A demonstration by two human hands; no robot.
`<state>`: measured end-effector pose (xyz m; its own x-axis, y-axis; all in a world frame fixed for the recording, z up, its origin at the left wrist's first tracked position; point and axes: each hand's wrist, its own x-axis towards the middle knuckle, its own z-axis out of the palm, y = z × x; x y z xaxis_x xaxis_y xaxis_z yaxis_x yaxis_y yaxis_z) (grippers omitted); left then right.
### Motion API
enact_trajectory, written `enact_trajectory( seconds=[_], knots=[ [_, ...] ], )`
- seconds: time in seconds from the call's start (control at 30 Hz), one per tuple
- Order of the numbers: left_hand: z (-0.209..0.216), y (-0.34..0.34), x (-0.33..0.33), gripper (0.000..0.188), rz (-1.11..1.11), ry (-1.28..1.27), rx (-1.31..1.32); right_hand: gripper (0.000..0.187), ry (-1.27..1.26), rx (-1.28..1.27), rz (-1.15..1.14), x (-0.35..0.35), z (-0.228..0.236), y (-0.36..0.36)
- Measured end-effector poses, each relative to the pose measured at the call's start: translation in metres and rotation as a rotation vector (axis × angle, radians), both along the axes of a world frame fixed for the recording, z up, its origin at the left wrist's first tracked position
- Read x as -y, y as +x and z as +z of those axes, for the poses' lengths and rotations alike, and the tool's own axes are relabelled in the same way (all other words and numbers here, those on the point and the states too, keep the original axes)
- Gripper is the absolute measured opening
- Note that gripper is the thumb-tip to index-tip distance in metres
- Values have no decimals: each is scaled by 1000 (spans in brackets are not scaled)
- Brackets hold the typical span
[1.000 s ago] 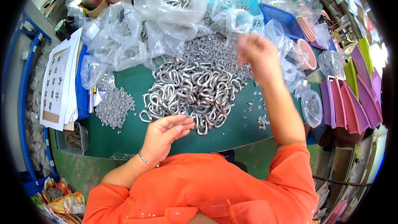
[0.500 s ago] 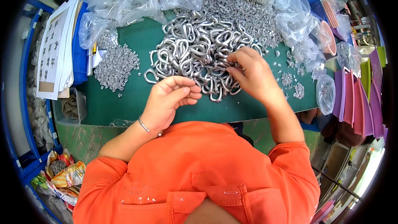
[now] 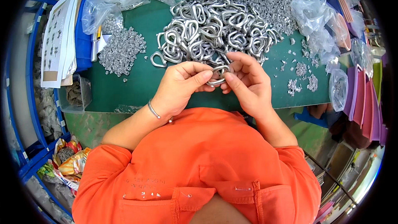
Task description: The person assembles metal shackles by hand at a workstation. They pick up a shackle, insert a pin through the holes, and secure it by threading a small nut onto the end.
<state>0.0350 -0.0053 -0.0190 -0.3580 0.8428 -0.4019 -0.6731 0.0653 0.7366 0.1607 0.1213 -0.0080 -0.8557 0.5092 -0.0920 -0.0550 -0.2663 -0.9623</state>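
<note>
Between my two hands, in front of my chest, is a silvery metal D-ring (image 3: 216, 82). My left hand (image 3: 185, 84) pinches its left side with thumb and fingers. On the other side, the thumb and fingers of my right hand (image 3: 247, 81) close on the ring too. Just beyond my fingertips lies a tangled heap of similar metal rings (image 3: 207, 29). One single ring (image 3: 158, 59) rests at the heap's left edge, on the green tabletop (image 3: 120, 93). Whatever is behind my curled fingers is hidden.
Small clear pieces (image 3: 120, 54) form a pile at left, beside a blue tray (image 3: 84, 47) with papers (image 3: 58, 37). More small shiny pieces (image 3: 265, 2) spread behind the heap. Plastic bags (image 3: 313, 25) crowd the right; colourful bins (image 3: 362, 99) stand beyond the table edge.
My right hand has come back from the heap toward me, bringing a metal ring. Both hands now meet on it. The view has shifted slightly.
</note>
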Motion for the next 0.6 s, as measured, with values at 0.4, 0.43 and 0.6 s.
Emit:
enact_trajectory(
  seconds=[0.4,0.43,0.6],
  knots=[
    [11,0,3,25,35,37,-44,38,-40,-97,80,-9,-15,11],
    [11,0,4,25,31,43,-48,38,-40,-98,78,-9,-15,11],
    [12,-2,4,26,1,48,-85,38,-31,-90,63,-9,-15,12]
  ],
)
